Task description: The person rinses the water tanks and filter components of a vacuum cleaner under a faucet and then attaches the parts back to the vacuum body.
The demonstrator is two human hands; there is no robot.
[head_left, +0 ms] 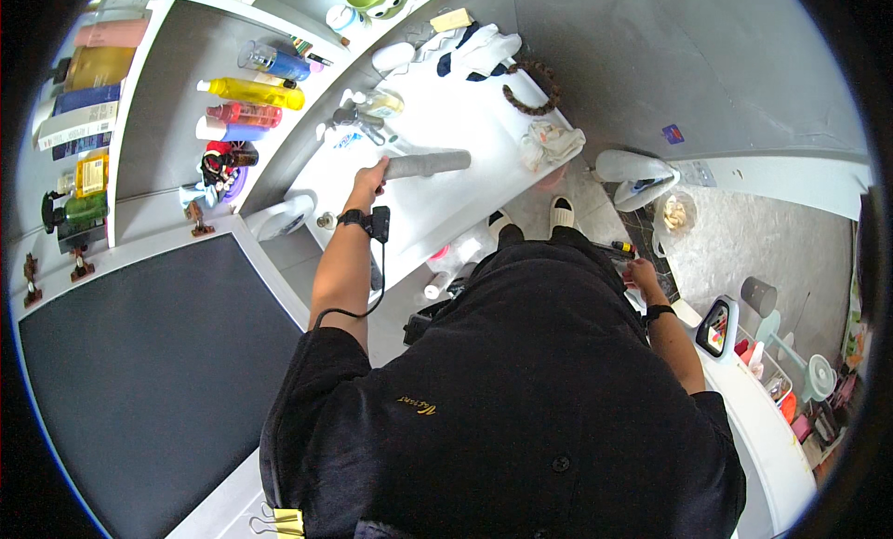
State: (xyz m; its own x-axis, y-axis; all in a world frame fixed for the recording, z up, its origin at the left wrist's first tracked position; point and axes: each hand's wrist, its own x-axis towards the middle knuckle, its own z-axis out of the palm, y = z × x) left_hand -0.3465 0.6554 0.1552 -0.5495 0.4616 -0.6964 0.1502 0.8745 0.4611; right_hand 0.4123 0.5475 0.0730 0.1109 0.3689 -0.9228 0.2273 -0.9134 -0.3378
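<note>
A glossy white tabletop point(446, 111) carries a clear pump bottle point(381, 102) near its left edge. Just beside that bottle, on its nearer side, stands a dark fitting point(358, 122); just beyond it lies a white rounded object point(393, 57). Farther off, beyond and right of the bottle, white and navy cloth point(484, 51) lies heaped, with a pale-yellow block point(451, 20) behind it. Well right of the bottle lies a brown braided loop point(549, 79), and, nearer than that, a crumpled pale cloth point(551, 146). Left of the bottle, a white shelf point(142, 74) holds blue point(279, 63), yellow point(251, 93) and red bottles point(251, 115).
</note>
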